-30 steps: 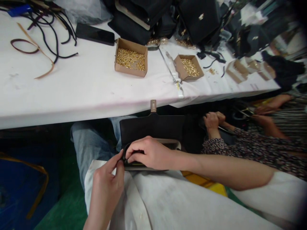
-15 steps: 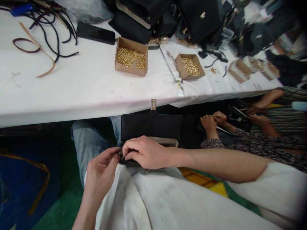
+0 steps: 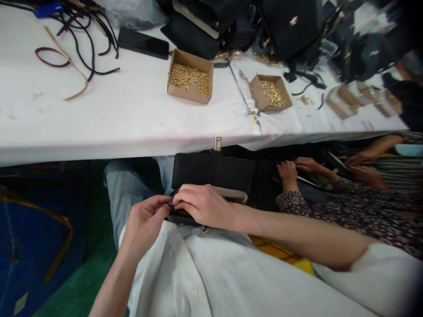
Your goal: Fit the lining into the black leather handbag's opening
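Note:
A black handbag lies on my lap, its flap raised toward the table edge. A gold-coloured metal clasp plate sticks out from the flap's end. My left hand pinches the bag's left end between thumb and fingers. Right against it, my right hand reaches across the bag's opening and pinches at that same corner, fingertips almost touching the left ones. Whatever small part sits between the fingertips is dark and mostly hidden. Behind my right wrist shows the beige edge of the bag's inside.
On the white-covered table stand a cardboard box of small gold studs and a second such box. A black phone, loose cords and piled black bags lie farther back. Other people's hands work at the right.
The view has shifted slightly, so the table things appear farther right. My right fingers have drawn closer together at the bag's left corner; both hands stay there.

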{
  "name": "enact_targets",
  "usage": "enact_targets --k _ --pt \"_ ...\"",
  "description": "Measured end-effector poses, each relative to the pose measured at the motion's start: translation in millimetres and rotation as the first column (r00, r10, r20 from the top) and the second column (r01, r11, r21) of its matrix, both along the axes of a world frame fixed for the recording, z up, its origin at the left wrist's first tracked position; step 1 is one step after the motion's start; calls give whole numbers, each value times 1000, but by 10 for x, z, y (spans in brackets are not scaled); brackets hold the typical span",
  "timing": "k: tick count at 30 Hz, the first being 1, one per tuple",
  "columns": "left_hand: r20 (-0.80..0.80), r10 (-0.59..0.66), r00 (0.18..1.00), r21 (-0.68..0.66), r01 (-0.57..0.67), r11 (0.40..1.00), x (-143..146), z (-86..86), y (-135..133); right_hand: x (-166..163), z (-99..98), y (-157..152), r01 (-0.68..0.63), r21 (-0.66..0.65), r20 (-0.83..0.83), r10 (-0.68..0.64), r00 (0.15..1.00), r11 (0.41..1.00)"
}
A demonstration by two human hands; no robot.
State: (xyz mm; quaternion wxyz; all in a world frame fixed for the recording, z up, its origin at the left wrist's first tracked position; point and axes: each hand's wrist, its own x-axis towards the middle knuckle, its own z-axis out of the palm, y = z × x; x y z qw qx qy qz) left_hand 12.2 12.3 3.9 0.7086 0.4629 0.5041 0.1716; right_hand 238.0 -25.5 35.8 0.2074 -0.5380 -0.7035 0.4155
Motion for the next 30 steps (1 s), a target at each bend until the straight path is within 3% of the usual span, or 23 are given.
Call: enact_targets --k 8,14,24,30 --pt "-4 69 998 -22 -69 997 -3 -14 -47 -41 -50 -61 40 44 21 -41 999 998" --pt "80 72 994 -101 -64 993 -69 -36 -54 -78 -42 -41 69 56 -21 -68 997 996" --pt "185 118 976 -213 -77 974 -115 -83 -86 -114 -71 -81 -3 134 8 2 1000 991" --pt "206 152 967 -228 -104 968 -151 -155 -128 -130 -94 -110 27 145 67 -37 997 989"
